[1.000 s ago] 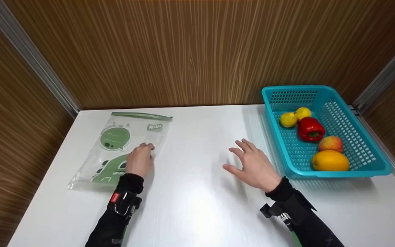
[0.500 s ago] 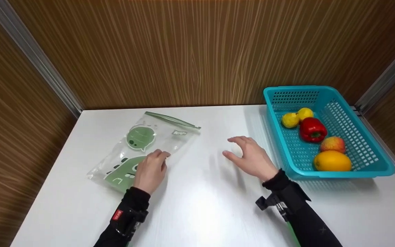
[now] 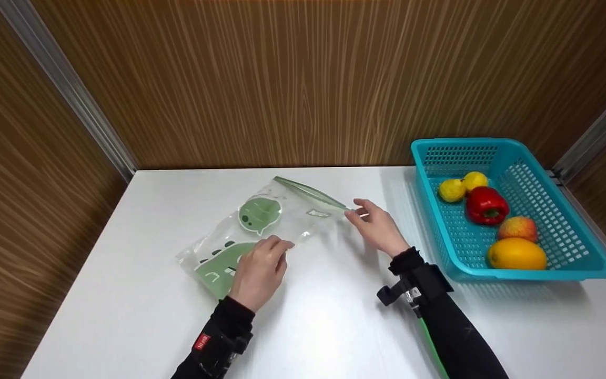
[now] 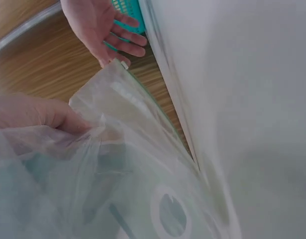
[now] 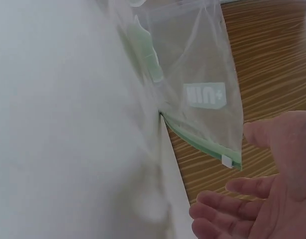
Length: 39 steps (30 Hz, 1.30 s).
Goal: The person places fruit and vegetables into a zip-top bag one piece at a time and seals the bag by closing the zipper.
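A clear zip bag (image 3: 260,215) with green cartoon prints lies slanted over the white table, its green zip strip (image 3: 311,193) toward the upper right. At the bag's near side edge my left hand (image 3: 260,271) pinches the plastic, which bunches at the fingertips in the left wrist view. My right hand (image 3: 379,227) is at the zip strip's right end, thumb and fingers spread around that corner. In the right wrist view a small white slider (image 5: 227,161) sits at the strip's end, between the parted thumb and fingers, with a gap to the fingers.
To the right stands a turquoise basket (image 3: 532,273) with two yellow lemons (image 3: 452,190), a red bell pepper (image 3: 487,205), a red-yellow peach-like fruit (image 3: 517,229) and an orange-yellow oval fruit (image 3: 517,253). Wood-grain panels (image 3: 282,84) wall the table's back and sides.
My left hand has drawn the bag rightward, and the bag has turned so its zip end tilts down to the right. The right hand has come slightly left, to the zip corner.
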Motion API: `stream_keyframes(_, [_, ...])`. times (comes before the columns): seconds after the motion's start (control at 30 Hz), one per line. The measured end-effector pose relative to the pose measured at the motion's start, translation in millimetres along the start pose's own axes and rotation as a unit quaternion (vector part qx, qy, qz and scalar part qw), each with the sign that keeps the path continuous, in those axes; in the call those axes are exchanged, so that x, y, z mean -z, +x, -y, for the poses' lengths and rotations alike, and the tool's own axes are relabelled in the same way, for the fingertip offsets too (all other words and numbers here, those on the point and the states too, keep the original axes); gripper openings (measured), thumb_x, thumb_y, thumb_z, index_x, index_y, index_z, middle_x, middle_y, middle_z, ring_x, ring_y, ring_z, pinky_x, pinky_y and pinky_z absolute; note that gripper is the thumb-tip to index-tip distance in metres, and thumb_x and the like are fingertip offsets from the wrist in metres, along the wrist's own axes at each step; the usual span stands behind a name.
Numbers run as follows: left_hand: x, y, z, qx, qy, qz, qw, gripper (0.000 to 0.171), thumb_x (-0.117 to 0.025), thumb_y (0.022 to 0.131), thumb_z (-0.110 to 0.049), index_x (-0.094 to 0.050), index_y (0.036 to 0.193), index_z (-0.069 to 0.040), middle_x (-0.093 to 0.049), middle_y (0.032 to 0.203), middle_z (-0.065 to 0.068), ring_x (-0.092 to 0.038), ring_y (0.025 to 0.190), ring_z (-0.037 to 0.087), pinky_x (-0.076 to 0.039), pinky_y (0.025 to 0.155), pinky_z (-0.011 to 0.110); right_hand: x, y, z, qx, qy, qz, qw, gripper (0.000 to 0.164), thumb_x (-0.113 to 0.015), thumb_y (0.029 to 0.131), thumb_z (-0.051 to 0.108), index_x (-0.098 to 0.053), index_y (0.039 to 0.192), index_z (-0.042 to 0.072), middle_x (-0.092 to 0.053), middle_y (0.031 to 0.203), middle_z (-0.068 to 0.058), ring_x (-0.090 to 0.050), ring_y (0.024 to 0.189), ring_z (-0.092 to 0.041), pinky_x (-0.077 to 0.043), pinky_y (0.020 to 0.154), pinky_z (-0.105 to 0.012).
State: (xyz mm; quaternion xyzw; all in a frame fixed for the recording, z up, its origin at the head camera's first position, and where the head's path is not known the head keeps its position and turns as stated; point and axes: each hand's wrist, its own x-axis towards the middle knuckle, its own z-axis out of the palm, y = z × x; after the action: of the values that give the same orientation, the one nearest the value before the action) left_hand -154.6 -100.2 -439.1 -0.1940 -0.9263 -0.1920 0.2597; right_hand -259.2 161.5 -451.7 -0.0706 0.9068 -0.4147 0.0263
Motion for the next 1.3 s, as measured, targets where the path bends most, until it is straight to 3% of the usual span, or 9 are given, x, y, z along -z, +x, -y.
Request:
stream_keyframes(0.13, [1.9,-1.8,-1.8,-0.009,0.004,0.004,0.9999,0.022,-0.068,0.081,-0.003,-0.070,0.099,-0.016,-0.066,0.088,-0.001,-0.065,0.078,0.016,-0.053,0.062,0.028,0.4,-0.9,-2.0,-0.002,0.032,-0.003,0.999,0.059,-0.048,0.096,0.046,-0.046,0.138,0.004,-0.066,0.115,-0.019,-0.069,0.097,-0.029,-0.055,0.080,-0.034])
stream_keyframes(0.3, [2.6,-4.9,-2.0,-0.022,0.007,0.001,0.9997,0.022,-0.068,0.081,-0.003,-0.070,0.099,-0.016,-0.066,0.089,-0.002,-0.065,0.078,0.015,-0.053,0.061,0.028,-0.2,-1.0,0.8,0.004,0.045,0.001,0.999,0.049,-0.049,0.098,0.036,-0.053,0.131,0.000,-0.070,0.103,-0.019,-0.070,0.084,-0.027,-0.052,0.067,-0.023])
stream_keyframes(0.43, [1.8,-5.3,-4.5,-0.038,0.004,-0.001,0.9993,0.024,-0.069,0.079,-0.003,-0.070,0.098,-0.017,-0.066,0.089,-0.002,-0.065,0.079,0.015,-0.053,0.060,0.027,1.4,-1.1,1.5,0.005,0.042,-0.005,0.999,0.041,-0.050,0.098,0.029,-0.058,0.126,0.000,-0.072,0.097,-0.018,-0.069,0.080,-0.028,-0.051,0.065,-0.022])
stream_keyframes(0.67, [-0.2,-10.9,-8.0,-0.047,-0.001,0.001,0.9989,0.024,-0.070,0.078,-0.003,-0.070,0.098,-0.017,-0.067,0.089,-0.002,-0.065,0.080,0.014,-0.053,0.060,0.027,3.4,-4.6,6.5,0.012,0.039,-0.024,0.999,0.031,-0.053,0.094,0.018,-0.064,0.118,0.003,-0.070,0.088,-0.016,-0.059,0.063,-0.010,-0.048,0.059,-0.022])
stream_keyframes(0.8, [-0.7,-10.3,-7.1,-0.044,-0.001,0.003,0.9990,0.025,-0.071,0.078,-0.003,-0.070,0.098,-0.017,-0.067,0.090,-0.002,-0.065,0.081,0.015,-0.054,0.060,0.027,8.1,-6.2,10.0,0.013,0.037,-0.038,0.999,0.029,-0.054,0.093,0.015,-0.065,0.117,0.004,-0.069,0.087,-0.015,-0.058,0.063,-0.009,-0.047,0.058,-0.021])
stream_keyframes(1.0, [2.5,-5.9,4.5,-0.012,0.016,-0.004,0.9998,0.025,-0.071,0.077,-0.002,-0.071,0.096,-0.018,-0.069,0.091,-0.001,-0.068,0.083,0.017,-0.055,0.063,0.029,9.4,-10.1,15.0,0.021,0.043,-0.057,0.997,0.029,-0.055,0.092,0.015,-0.064,0.118,0.007,-0.069,0.084,-0.012,-0.060,0.064,-0.010,-0.046,0.058,-0.022])
stream_keyframes(1.3, [6.4,-5.0,31.5,0.079,0.020,0.008,0.9967,0.017,-0.068,0.080,-0.005,-0.073,0.092,-0.016,-0.072,0.090,0.000,-0.069,0.082,0.023,-0.054,0.058,0.037,0.3,-25.8,23.4,0.046,0.056,-0.037,0.997,0.037,-0.057,0.090,0.013,-0.058,0.126,0.005,-0.069,0.080,-0.010,-0.060,0.064,-0.009,-0.047,0.059,-0.021])
